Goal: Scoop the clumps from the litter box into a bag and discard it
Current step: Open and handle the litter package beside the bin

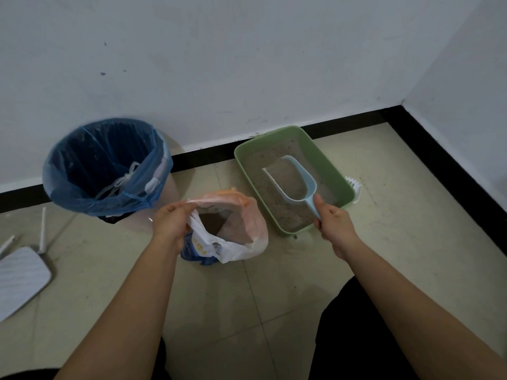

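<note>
Tiled floor, room corner. Left hand pinches plastic bag rim; right hand grips blue scoop, holding litter over green litter box.

Yellow print on bag blurred, unreadable.
</note>
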